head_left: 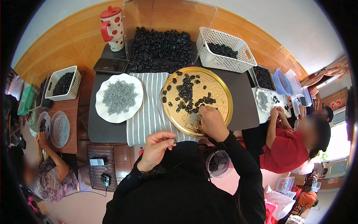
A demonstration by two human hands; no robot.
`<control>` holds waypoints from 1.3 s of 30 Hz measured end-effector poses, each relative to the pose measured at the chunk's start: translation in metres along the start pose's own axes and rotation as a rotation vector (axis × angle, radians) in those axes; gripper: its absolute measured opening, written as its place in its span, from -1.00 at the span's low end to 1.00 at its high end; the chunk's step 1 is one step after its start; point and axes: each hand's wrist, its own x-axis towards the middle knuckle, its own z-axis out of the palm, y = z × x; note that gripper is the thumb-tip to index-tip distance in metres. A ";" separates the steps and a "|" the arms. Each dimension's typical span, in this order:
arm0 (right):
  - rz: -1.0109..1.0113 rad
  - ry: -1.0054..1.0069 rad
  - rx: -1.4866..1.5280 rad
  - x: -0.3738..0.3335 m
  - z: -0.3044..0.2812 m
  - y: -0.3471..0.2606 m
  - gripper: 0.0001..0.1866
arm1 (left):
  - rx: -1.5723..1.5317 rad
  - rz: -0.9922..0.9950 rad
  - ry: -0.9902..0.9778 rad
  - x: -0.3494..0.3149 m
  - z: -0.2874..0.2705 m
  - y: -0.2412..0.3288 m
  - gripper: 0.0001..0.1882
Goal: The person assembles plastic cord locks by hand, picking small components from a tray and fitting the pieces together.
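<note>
My left hand (156, 148) is closed in a pinch in front of the table edge. Between its thumb and fingertip shows a small dark piece (175, 140), too small to make out fully. My right hand (214, 121) reaches over the front right of a round gold tray (220, 86), fingers curled down among small black oval parts (185, 91). Whatever its fingertips hold is hidden. Beside the tray, a white scalloped plate (102, 112) bears a heap of small grey pieces (120, 96). A grey striped cloth (147, 127) lies between plate and tray.
Behind, a clear bin holds many black parts (160, 48), beside a white perforated basket (227, 61). A phone (110, 65) and a spotted tumbler (113, 30) stand at back left. Co-workers sit at both sides, one in a red shirt (285, 149).
</note>
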 end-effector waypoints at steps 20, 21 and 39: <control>0.159 0.068 0.647 -0.030 -0.020 -0.027 -0.89 | 0.087 0.089 0.028 0.003 0.017 -0.005 -0.82; 0.148 0.076 0.751 -0.033 -0.015 -0.035 -0.89 | 0.090 0.088 0.028 0.006 0.019 -0.006 -0.82; 0.244 0.243 1.388 -0.035 0.021 -0.068 -0.88 | 0.102 0.132 0.007 0.021 0.026 -0.010 -0.83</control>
